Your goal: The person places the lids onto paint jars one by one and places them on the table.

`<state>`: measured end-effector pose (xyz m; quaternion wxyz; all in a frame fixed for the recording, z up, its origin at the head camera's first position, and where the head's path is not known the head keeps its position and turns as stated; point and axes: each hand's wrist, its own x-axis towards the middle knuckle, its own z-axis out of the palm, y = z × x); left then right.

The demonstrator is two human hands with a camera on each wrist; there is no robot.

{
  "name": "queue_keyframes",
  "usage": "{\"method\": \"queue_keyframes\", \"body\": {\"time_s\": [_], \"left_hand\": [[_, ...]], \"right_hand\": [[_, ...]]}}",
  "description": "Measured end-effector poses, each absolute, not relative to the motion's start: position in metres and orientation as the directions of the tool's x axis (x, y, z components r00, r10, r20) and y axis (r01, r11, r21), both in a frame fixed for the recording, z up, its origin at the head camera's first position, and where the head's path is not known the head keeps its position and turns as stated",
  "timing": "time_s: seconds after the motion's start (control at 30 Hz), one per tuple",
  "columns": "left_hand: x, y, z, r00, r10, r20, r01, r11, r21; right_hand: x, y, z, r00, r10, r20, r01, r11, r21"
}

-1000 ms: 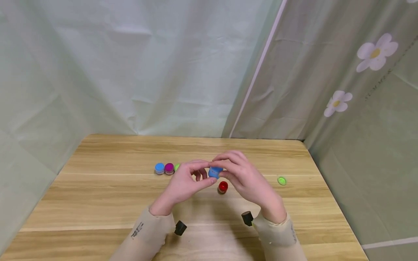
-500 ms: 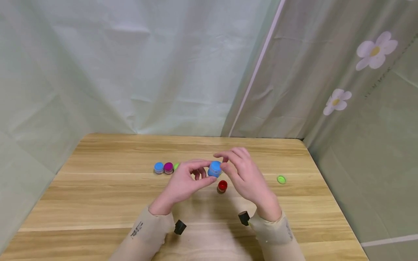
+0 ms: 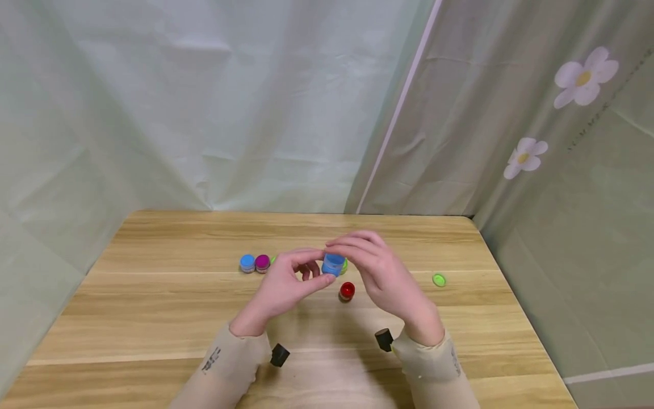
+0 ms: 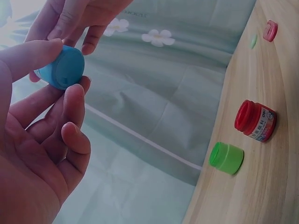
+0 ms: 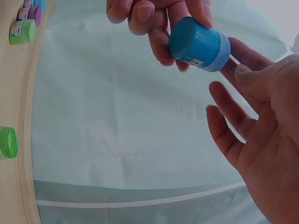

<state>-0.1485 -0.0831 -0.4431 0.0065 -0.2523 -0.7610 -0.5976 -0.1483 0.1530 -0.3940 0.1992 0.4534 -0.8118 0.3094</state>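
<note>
A small blue jar [image 3: 333,264] hangs above the wooden table [image 3: 153,318], held between my two hands. My left hand [image 3: 286,284] pinches its body between thumb and fingers; the left wrist view shows the blue jar [image 4: 60,69] under the thumb. My right hand [image 3: 378,272] curls over the jar from the right, with fingertips at the lid end. In the right wrist view the blue jar [image 5: 198,44] is tilted, with the right hand [image 5: 261,130] just behind its lid.
A red jar [image 3: 347,291] stands just below the hands and a green one [image 3: 344,265] behind them. At the left stand a blue jar [image 3: 247,263] and a magenta jar [image 3: 262,263]. A loose green lid [image 3: 439,279] lies to the right. Curtains close in the table's far side.
Half a second ago my right fingers had lifted off the blue jar; they are back over its lid end. The jar and both hands have drifted slightly left.
</note>
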Motion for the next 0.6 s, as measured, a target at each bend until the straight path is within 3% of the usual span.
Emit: {"method": "queue_keyframes", "body": {"time_s": [0.6], "left_hand": [[-0.146, -0.084, -0.4386, -0.857, 0.39, 0.338, 0.417, 0.137, 0.899]], "right_hand": [[-0.149, 0.1518, -0.3958, -0.502, -0.658, 0.562, -0.865, 0.381, -0.327]]}}
